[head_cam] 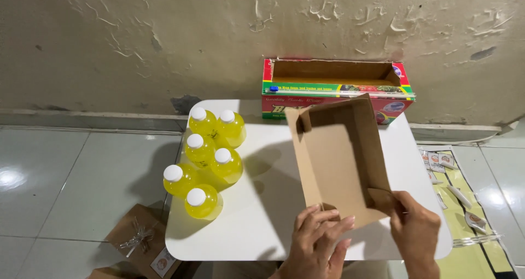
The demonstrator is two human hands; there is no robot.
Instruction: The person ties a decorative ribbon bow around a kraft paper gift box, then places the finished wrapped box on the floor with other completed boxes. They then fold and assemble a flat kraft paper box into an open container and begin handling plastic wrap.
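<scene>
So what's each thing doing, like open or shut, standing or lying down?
Brown cardboard tray box: open, empty, tilted up off the table.
Left hand: gripping the box's near edge.
Right hand: pinching the box's corner flap.
Six round yellow bottles: upright, white caps on.
Red and green cling-wrap box: lid open, lying by the wall.
White table: holding everything.

Both hands [317, 240] [415, 230] on open cardboard box [336, 158]

I log: open brown cardboard box [339, 158], tilted, mid-table; long red-green-yellow wrap carton [336, 87] against the wall; brown labelled package [143, 245] on floor, lower left.
</scene>
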